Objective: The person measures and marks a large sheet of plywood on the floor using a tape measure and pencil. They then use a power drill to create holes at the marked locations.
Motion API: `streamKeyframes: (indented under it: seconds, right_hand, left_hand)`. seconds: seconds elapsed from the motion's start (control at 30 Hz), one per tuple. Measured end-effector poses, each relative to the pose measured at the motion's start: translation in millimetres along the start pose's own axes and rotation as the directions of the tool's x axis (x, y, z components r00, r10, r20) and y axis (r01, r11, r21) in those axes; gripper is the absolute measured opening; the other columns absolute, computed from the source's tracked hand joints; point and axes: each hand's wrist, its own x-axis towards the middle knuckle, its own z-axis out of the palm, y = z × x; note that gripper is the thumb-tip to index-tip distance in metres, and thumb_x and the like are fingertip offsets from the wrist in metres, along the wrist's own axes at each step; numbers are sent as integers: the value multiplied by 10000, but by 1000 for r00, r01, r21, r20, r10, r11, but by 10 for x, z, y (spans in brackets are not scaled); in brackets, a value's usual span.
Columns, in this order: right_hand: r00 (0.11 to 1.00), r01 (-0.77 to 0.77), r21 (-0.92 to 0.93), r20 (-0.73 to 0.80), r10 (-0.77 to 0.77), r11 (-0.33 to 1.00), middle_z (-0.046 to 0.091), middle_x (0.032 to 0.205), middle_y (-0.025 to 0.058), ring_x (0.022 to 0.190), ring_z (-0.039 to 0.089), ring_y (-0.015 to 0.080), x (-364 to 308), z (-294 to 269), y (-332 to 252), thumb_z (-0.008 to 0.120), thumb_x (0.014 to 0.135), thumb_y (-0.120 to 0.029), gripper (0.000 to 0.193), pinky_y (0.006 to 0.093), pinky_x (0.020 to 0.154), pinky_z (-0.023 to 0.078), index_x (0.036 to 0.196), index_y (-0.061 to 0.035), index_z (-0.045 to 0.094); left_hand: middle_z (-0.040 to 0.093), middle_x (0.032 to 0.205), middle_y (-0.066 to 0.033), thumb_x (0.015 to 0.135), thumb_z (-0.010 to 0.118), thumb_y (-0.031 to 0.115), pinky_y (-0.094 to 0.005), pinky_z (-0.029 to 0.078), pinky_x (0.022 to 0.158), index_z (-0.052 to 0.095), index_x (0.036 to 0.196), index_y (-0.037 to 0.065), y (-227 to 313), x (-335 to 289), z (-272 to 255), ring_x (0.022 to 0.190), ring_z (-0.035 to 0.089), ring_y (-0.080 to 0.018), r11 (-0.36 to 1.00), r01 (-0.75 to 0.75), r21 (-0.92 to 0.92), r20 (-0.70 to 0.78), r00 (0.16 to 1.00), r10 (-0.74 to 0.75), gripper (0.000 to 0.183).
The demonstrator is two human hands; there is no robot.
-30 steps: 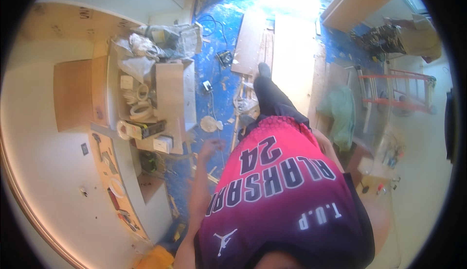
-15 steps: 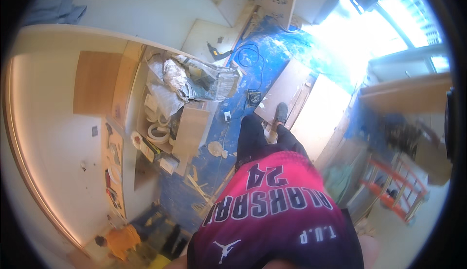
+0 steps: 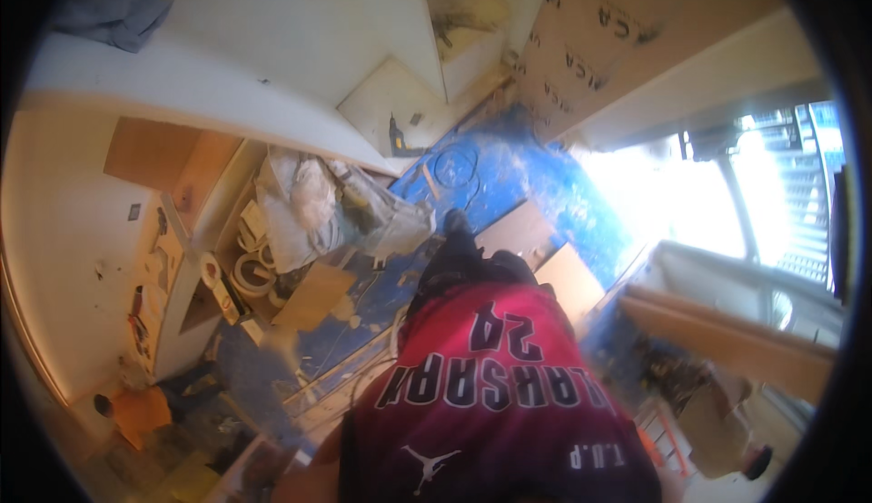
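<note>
Neither of my hands shows. Only bits of my upper arms appear at the lower edge, beside my red and black jersey (image 3: 481, 348). My dark trousers and one shoe (image 3: 456, 221) are over the blue floor (image 3: 509, 167). To my left, nearest my body, an open wooden unit holds crumpled plastic sheeting (image 3: 309, 199) and rolls of tape (image 3: 252, 276). A brown board (image 3: 315, 296) lies against its near side. What my hands hold, if anything, is hidden.
Ahead, a yellow and black power tool (image 3: 397, 136) lies on a pale panel, its cable (image 3: 456, 165) looped on the floor. Loose boards (image 3: 516, 230) lie by my feet. A large brown panel (image 3: 618, 39) rises at far right. A person in orange (image 3: 141, 415) is at lower left.
My view has moved forward and turned. The large brown panel fills more of the upper right, and my foot has shifted to the left past the floor boards. My hands stay out of view.
</note>
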Motion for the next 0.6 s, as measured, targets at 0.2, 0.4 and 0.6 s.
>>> streamKeyframes:
  seconds: [0.2,0.4,0.6]
  right_hand:
    - [996,16,-255,86,6,967,713,1097,148,964,694,245,899,-784,-786,610,948,-118,301,362,862,542,1231,-17,624]
    - [945,250,-635,324,-41,731,720,1077,154,933,704,257,2338,-1569,-1786,610,945,-123,291,370,841,552,1218,-24,635]
    - [741,661,-715,570,-356,231,716,974,160,839,697,348,4526,-1950,-2998,584,924,-127,205,443,751,562,1096,-69,680]
  left_hand:
    - [758,1035,-94,872,680,222,-346,525,759,755,1103,107,460,98,410,873,703,-179,990,82,-118,20,997,-80,269]
    - [757,1033,-94,875,681,228,-344,525,758,755,1099,105,1024,591,1345,867,703,-181,971,58,-233,19,998,-56,266]
    - [757,1031,-94,878,682,235,-343,524,756,755,1095,102,1671,1349,3022,861,702,-182,960,-189,-205,-81,981,176,264]
